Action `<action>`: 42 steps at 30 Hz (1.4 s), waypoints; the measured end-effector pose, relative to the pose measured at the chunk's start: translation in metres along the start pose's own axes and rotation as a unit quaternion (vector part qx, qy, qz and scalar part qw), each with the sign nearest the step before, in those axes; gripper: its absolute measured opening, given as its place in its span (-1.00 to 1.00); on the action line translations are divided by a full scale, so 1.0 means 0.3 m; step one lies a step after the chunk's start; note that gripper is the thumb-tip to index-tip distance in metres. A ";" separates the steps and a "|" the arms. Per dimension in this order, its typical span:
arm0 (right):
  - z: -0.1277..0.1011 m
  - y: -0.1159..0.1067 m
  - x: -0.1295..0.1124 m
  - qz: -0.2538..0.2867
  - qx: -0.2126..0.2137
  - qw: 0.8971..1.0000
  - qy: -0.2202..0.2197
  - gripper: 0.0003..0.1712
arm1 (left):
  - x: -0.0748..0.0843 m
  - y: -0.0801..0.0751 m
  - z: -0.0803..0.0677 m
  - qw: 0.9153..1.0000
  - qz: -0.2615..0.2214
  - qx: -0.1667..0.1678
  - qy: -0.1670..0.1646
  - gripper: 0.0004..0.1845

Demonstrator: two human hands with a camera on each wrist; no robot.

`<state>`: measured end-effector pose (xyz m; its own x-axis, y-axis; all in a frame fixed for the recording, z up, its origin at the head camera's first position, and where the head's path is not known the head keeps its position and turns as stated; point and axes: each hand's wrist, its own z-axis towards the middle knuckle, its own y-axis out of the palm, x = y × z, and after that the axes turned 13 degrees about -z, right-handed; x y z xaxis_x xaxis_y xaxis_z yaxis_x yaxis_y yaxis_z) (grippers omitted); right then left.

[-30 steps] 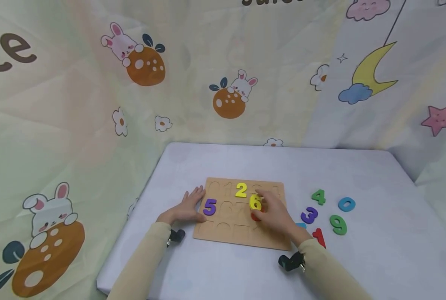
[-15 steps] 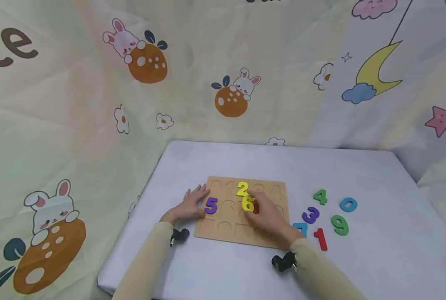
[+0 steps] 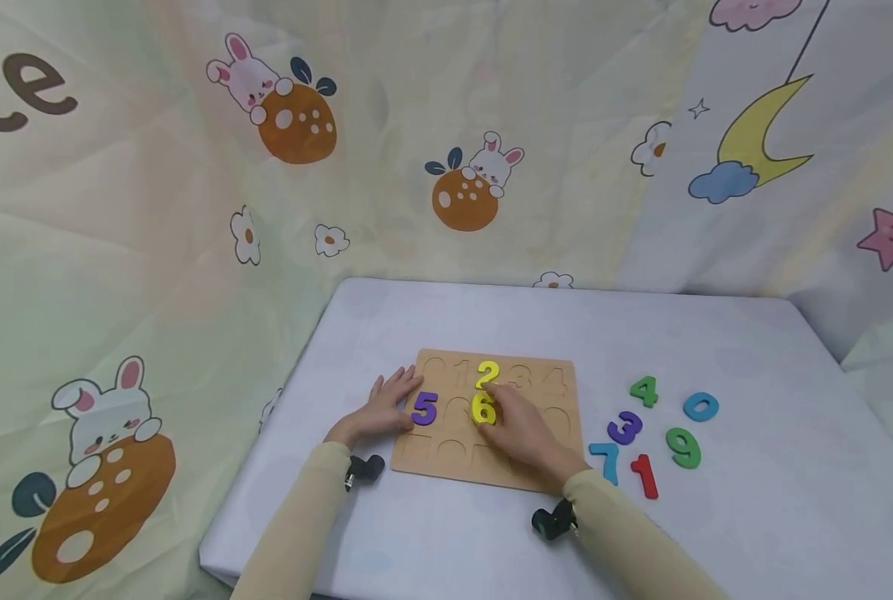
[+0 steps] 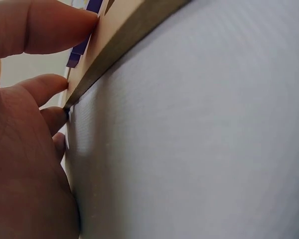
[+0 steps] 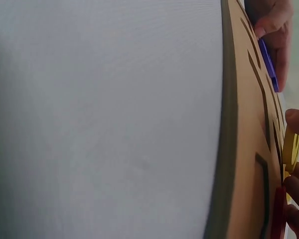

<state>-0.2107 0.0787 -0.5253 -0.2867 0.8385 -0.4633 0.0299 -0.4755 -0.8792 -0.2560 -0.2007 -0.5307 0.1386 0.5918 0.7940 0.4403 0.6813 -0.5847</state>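
My right hand [image 3: 523, 429] pinches a yellow number 6 [image 3: 476, 408] between thumb and fingers, close over the wooden number board [image 3: 422, 457]. In the right wrist view the yellow 6 [image 5: 291, 147] is seen edge-on between the fingertips, with a red piece [image 5: 278, 214] lower down by the other fingers. My left hand [image 3: 375, 413] rests at the board's left edge, fingers extended. Its thumb [image 4: 60, 30] reaches over the edge beside a purple number 5 [image 3: 424, 406] on the board. A yellow number 2 [image 3: 491, 375] lies in the top row.
Right of the board lie loose numbers: a green 4 [image 3: 644, 393], a blue 0 [image 3: 689, 407], a purple 3 [image 3: 629, 429], a green 9 [image 3: 684, 447], a blue 7 [image 3: 609, 462] and a red 1 [image 3: 645, 477]. A printed cloth [image 3: 386, 208] hangs behind the white-covered table [image 3: 776, 417].
My right hand has carried the yellow 6 leftward across the board, to just below the yellow 2. The blue 7 now shows fully. My left hand stays at the board's edge.
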 end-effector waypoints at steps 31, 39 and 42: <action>0.053 0.088 -0.097 -0.090 0.003 0.996 -0.013 -0.17 | -0.007 0.003 0.001 1.000 0.001 0.003 -0.011 -0.06; 0.048 0.098 -0.102 -0.095 0.015 0.995 -0.014 -0.17 | -0.008 0.003 0.005 1.000 -0.004 0.004 -0.016 -0.07; 0.044 0.098 -0.101 -0.088 0.016 0.996 -0.014 -0.17 | -0.005 0.004 0.005 1.000 -0.010 0.004 -0.017 -0.07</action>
<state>-0.2137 0.0359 -0.5357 -0.3107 0.9023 -0.2989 -0.0526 -0.3303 -0.9424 -0.2570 -0.2002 -0.5329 0.0992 0.5924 0.7995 0.4352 0.6967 -0.5702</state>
